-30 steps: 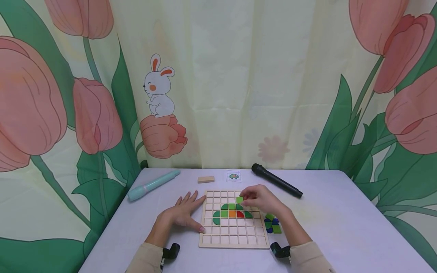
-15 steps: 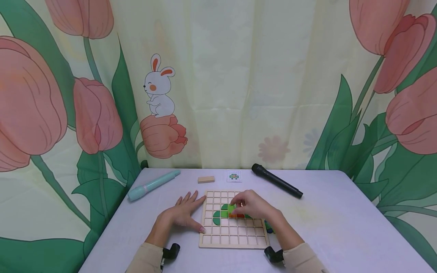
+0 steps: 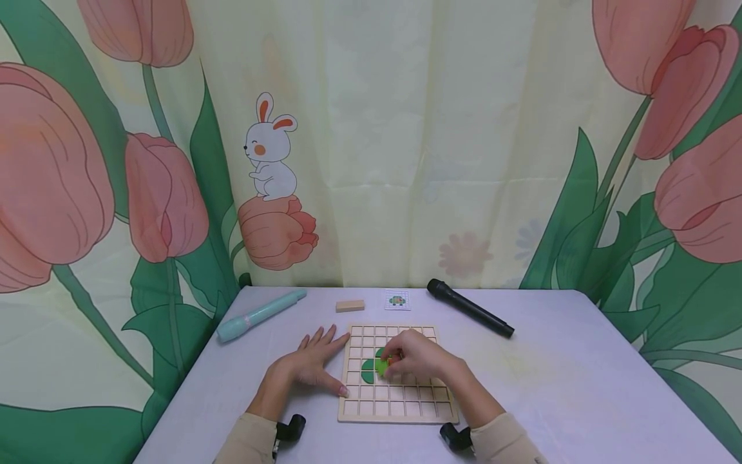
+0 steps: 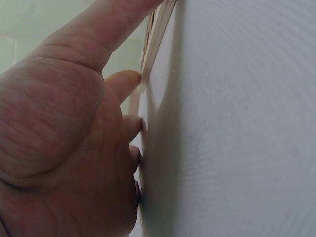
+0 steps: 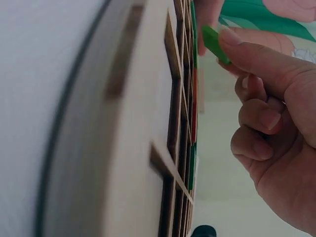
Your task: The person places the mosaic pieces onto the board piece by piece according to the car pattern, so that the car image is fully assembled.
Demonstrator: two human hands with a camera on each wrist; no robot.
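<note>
A light green tile (image 5: 216, 44) is pinched between thumb and forefinger of my right hand (image 3: 418, 356), just over the wooden grid board (image 3: 406, 409). In the right wrist view the tile tilts above the cells and the other fingers curl in. My left hand (image 3: 312, 362) lies spread at the board's left edge, its thumb and forefinger touching the frame. Beside the pinched tile, a dark green rounded tile (image 3: 368, 372) sits in a cell. My right hand covers most of the other set tiles. In the left wrist view the left palm (image 4: 49, 118) shows above the white tabletop.
Behind the board are a small wooden block (image 3: 350, 305) and a card (image 3: 397, 299) with a coloured grid picture. A black microphone (image 3: 471, 308) lies at the back right, a teal rod-shaped object (image 3: 261, 316) at the back left. A printed curtain (image 3: 377, 161) hangs behind.
My right hand has moved left and nearer with the light green tile, from the board's upper right to its middle left. The loose tiles right of the board are now hidden. The left hand stays put.
</note>
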